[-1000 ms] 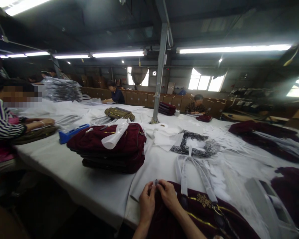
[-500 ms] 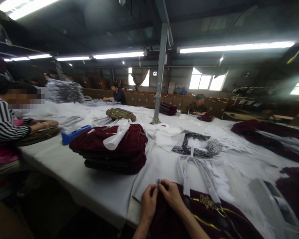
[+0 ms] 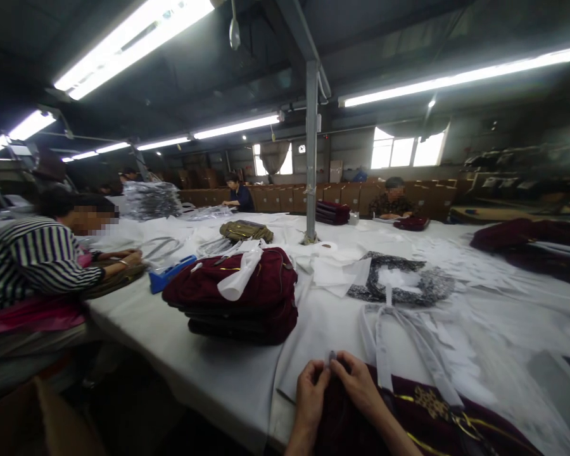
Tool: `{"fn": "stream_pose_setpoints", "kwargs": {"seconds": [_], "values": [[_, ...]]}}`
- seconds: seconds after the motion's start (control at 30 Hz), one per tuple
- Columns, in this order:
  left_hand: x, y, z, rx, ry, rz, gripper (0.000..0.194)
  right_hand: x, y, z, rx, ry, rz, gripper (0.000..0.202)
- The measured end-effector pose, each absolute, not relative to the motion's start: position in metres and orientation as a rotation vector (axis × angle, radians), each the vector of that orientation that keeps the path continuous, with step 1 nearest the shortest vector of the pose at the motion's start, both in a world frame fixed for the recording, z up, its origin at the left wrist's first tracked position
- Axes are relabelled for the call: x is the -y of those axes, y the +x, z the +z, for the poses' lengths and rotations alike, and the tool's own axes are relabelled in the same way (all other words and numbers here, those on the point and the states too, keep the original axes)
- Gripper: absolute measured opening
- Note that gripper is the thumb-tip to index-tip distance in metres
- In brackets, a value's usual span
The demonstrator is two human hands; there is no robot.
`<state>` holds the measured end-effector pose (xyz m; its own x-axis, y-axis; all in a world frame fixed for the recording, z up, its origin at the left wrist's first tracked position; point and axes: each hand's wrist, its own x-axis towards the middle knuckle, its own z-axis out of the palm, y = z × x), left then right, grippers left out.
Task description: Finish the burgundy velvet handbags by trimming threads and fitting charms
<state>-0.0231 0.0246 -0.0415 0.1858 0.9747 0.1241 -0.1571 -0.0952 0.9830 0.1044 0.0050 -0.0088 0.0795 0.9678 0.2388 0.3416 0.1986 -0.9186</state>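
A maroon bag (image 3: 413, 405) lies on the table at the lower right, with gold zips, a gold emblem and straps wrapped in pale covering. At its near left end, my left hand (image 3: 312, 391) and my right hand (image 3: 357, 383) meet, fingertips pinched together. Between them shows a small greyish piece (image 3: 332, 358), too small to name; both hands are closed on it. The wrapped straps (image 3: 384, 335) stand up from the bag just beyond my right hand.
Left of my hands is a stack of maroon bags (image 3: 247, 310) with a white roll (image 3: 240, 275) on top. A blue tape dispenser (image 3: 171, 273) sits behind. A metal post (image 3: 311, 152) rises from the table. A co-worker in stripes (image 3: 42, 259) leans over an olive bag (image 3: 118, 282).
The camera view has swung left and tilted up a little, so everything sits farther right and slightly lower. My hands remain pinched together on the small piece.
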Motion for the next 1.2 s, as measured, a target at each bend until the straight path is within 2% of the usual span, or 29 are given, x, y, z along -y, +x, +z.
{"fn": "stream_pose_setpoints", "kwargs": {"seconds": [0.33,0.8,0.97,1.1,1.2], "values": [[-0.017,-0.020,-0.036,-0.949,1.331,1.179,0.021,-0.002,0.100,-0.008,1.543,-1.483,0.455,0.015],[-0.019,-0.015,-0.038,-0.926,1.259,1.183,0.020,-0.002,0.106,0.000,1.426,-1.443,0.675,0.013],[-0.011,-0.013,-0.041,-1.043,1.275,1.261,0.019,-0.004,0.106,-0.005,1.264,-1.446,0.880,0.010],[-0.007,-0.015,-0.040,-1.160,1.600,1.313,0.013,-0.007,0.109,-0.013,1.171,-1.447,1.074,0.015],[-0.006,-0.019,-0.035,-1.164,1.961,1.238,0.017,-0.009,0.111,-0.017,1.116,-1.420,1.159,0.015]]}}
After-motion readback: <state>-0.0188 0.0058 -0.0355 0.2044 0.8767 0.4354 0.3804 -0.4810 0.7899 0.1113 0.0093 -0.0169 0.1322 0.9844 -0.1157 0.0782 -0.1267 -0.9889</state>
